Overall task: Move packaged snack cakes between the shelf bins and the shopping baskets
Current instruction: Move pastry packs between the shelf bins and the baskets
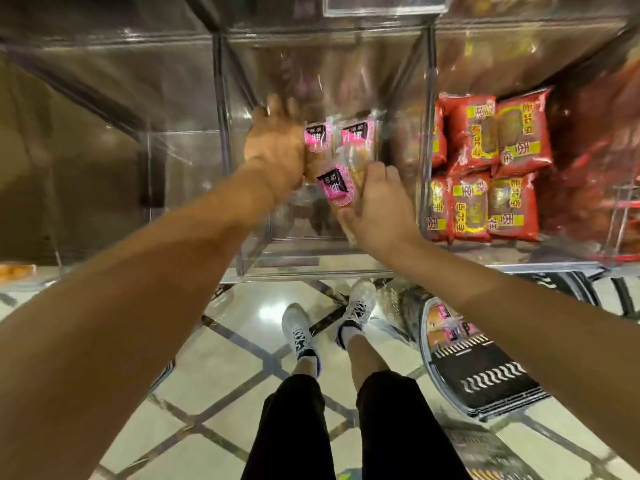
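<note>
Both hands work in the clear bin [242,188]: left hand [273,150] grips a pink cake [317,136] at 11 o'clock, right hand [377,206] another cake [335,188]. Slick wrappers could slip loose if either grip eases.

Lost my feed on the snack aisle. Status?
Left hand grips a pink-label cake in the clear bin. Right hand holds another. Nothing in the way.

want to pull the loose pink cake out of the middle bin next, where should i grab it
Pinch the pink cake across its narrow width, coming from the open front of the bin. It lies flat with its long side toward you, clear of the left hand and right hand.
</note>
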